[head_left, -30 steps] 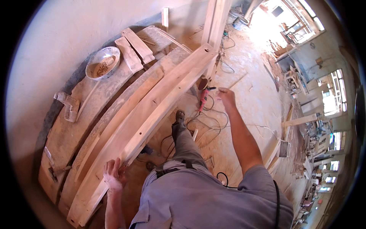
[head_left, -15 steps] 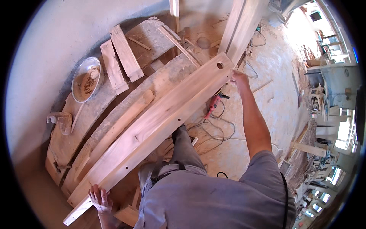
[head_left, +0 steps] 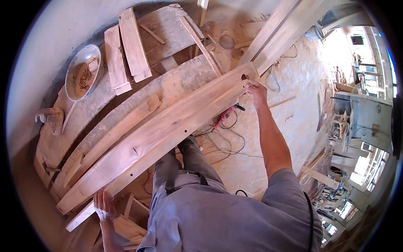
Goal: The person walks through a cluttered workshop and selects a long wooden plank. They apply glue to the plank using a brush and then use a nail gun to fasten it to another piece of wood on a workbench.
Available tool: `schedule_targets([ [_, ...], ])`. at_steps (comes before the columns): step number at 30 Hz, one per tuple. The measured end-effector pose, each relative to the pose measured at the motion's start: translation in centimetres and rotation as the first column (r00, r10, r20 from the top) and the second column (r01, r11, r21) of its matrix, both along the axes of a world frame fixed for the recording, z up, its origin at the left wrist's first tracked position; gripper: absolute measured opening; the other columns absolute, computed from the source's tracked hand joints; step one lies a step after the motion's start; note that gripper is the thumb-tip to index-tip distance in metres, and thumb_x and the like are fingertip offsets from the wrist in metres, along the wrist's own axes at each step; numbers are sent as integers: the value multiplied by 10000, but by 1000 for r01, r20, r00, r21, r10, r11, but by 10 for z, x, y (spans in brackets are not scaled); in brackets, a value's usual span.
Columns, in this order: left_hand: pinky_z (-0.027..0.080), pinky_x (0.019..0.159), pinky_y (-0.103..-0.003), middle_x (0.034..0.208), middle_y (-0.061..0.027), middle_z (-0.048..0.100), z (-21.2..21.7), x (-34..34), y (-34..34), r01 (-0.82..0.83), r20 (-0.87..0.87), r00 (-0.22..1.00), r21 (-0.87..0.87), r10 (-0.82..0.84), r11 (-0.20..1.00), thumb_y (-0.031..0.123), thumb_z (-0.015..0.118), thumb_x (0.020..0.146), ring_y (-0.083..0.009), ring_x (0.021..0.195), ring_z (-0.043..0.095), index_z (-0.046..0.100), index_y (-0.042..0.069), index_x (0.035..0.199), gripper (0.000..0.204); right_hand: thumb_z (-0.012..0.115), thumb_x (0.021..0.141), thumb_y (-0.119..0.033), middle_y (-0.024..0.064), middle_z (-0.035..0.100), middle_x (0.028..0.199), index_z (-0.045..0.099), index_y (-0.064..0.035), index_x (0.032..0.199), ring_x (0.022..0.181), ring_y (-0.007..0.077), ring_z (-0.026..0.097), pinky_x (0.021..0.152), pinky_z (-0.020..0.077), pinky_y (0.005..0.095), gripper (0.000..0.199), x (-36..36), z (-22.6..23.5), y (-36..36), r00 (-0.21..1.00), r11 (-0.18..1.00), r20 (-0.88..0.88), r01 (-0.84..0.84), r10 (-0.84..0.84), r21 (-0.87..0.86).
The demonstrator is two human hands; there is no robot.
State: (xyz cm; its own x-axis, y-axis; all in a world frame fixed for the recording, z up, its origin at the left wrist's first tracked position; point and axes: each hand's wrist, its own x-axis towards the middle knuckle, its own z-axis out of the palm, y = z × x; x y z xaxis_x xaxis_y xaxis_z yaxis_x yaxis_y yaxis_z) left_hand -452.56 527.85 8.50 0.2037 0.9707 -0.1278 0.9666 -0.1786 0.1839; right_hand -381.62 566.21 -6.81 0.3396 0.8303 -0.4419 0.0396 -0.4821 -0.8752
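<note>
Both ends suit gripping this likely stiff strip (head_left: pixel 159 151); left hand (head_left: pixel 105 206), lower left, and right hand (head_left: pixel 257 93), upper right, half-close on it.

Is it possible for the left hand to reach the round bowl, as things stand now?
Probably not without moving: the left hand is at the lower end of a long narrow board, and the wide plank lies between it and the round bowl.
</note>
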Motion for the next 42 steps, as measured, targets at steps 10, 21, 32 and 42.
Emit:
schedule_targets([
  [10,525,882,-487,1050,-187,646,-46,-18,27,-56,-22,998,-51,55,997,60,681,769,-382,991,620,642,28,1121,356,619,907,-114,70,671,1026,618,-75,1330,790,135,628,664,507,274,425,37,-47,12,970,989,195,-147,145,-1],
  [21,508,750,-377,936,-78,555,-77,-40,29,43,79,995,143,-55,989,214,663,780,-249,831,581,563,105,1278,520,573,920,-168,40,423,1544,438,-268,1524,1366,268,416,1100,339,447,627,65,-45,46,957,926,142,-197,253,-322],
  [32,513,798,-382,956,-78,564,-87,-42,35,-35,87,996,60,30,998,160,686,667,-262,885,575,570,103,1277,624,587,953,-181,76,414,1542,421,-163,1525,1373,293,435,1117,374,451,596,40,-31,37,968,944,50,-226,245,-240],
  [42,543,812,-379,962,-73,569,-97,-36,37,-80,43,996,-19,80,997,192,763,591,-264,930,587,567,118,1309,748,553,976,-107,110,483,1502,446,-118,1503,1278,284,524,1054,422,450,538,47,-33,35,965,954,157,-170,212,-247],
])
